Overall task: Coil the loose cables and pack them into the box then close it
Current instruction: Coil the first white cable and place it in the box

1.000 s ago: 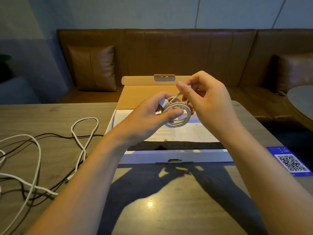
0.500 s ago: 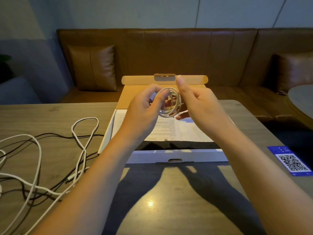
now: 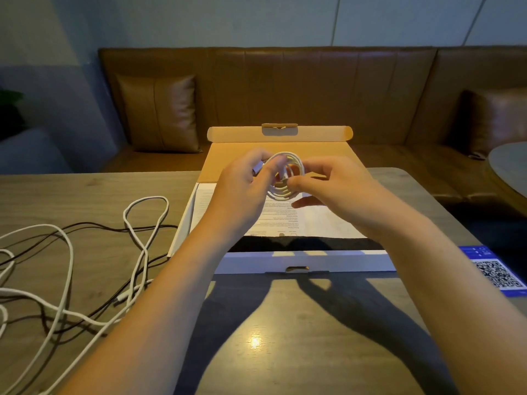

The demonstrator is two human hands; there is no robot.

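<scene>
Both hands, the left hand (image 3: 242, 183) and right hand (image 3: 328, 186), pinch a finished white coil (image 3: 288, 178) above the open box (image 3: 302, 262); I judge it needs lowering inside next, while loose cables (image 3: 68, 252) wait on the surface (image 3: 285, 337).

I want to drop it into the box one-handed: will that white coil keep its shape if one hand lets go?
Probably not fully. The white coil is thin cable in several loose loops with no tie visible, so it may spring open. Both the left hand and right hand grip it. It looks light and floppy, like the loose cables sprawled on the table.
</scene>
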